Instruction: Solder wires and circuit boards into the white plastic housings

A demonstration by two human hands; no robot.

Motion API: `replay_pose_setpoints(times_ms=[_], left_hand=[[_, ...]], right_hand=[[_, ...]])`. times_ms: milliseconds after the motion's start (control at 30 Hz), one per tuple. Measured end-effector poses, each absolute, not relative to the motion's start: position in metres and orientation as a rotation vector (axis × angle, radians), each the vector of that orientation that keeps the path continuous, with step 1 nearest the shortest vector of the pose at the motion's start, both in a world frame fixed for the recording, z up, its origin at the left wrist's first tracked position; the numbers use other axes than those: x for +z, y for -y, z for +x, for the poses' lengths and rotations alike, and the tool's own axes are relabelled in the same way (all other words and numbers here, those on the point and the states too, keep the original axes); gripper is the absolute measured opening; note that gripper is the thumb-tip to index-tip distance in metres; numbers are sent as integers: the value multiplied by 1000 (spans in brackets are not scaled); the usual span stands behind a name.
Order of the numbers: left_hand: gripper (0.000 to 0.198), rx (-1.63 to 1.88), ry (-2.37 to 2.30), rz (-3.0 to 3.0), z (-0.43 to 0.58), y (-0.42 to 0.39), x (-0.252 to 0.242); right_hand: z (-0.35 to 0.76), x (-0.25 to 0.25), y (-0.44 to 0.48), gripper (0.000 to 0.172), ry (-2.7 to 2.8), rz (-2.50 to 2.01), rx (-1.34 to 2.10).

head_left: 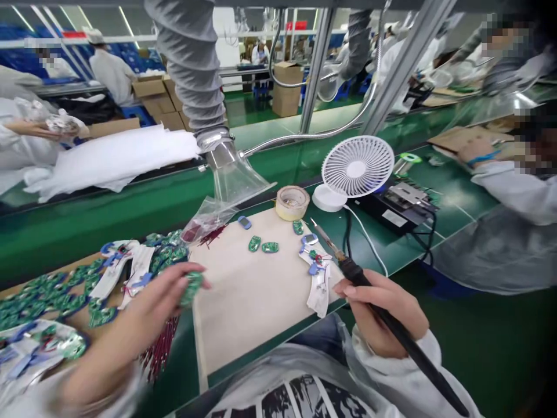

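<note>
My left hand (163, 299), slightly blurred, grips a small green circuit board (190, 288) over the left edge of a pale work mat (243, 302). In my right hand (385, 313) is a soldering iron (354, 271) with a black handle, its tip pointing up and left past the mat's right side. Two green boards (270, 247) (255, 243) lie flat on the mat, and another (297, 227) sits near a tape roll (292, 202). A blue-rimmed part (244, 222) rests at the back. White strips with blue parts and wires (318, 278) lie beside the iron.
Many green boards (65, 290) are heaped at the left, with dark red wires (162, 348) near my left forearm. A clear extraction hood (237, 177) hangs over the mat's back. Behind the iron stand a white fan (357, 166) and a black device (394, 206). A person's sleeve (517, 188) is at right.
</note>
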State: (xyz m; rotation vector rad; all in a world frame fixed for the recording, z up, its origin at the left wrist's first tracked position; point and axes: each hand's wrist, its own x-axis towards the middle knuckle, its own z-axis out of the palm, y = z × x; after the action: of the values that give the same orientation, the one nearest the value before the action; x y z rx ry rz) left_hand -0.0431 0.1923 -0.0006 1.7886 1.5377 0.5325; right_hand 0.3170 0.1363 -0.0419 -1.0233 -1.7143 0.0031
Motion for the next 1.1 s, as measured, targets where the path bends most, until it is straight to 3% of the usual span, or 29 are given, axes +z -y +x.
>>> replay_pose_setpoints(times_ms=[133, 233, 367, 500, 700, 833, 933, 1000, 1100], left_hand=[[29, 604, -1398, 1989, 19, -194, -76], [25, 676, -1556, 2232, 31, -195, -101], [27, 618, -1636, 2247, 12, -196, -94], [46, 408, -1597, 2339, 12, -198, -90], [34, 291, -1468, 2411, 29, -182, -92], [29, 572, -1509, 2450, 7, -159, -78], [18, 845, -1986, 2465, -27, -155, -67], [20, 673, -2263, 2495, -52, -159, -64], [18, 331, -2238, 2574, -79, -165, -67]], right_hand=[[316, -42, -134, 31, 1728, -937, 87], [323, -47, -126, 34, 1753, -937, 116], [333, -52, -118, 32, 1796, -1014, 185], [329, -52, -122, 28, 1896, -1038, 194], [293, -55, -135, 29, 1958, -919, 366], [269, -58, -145, 29, 2019, -803, 446], [257, -59, -151, 30, 2060, -751, 467], [251, -60, -154, 30, 2066, -744, 478], [247, -62, -157, 27, 2092, -785, 494]])
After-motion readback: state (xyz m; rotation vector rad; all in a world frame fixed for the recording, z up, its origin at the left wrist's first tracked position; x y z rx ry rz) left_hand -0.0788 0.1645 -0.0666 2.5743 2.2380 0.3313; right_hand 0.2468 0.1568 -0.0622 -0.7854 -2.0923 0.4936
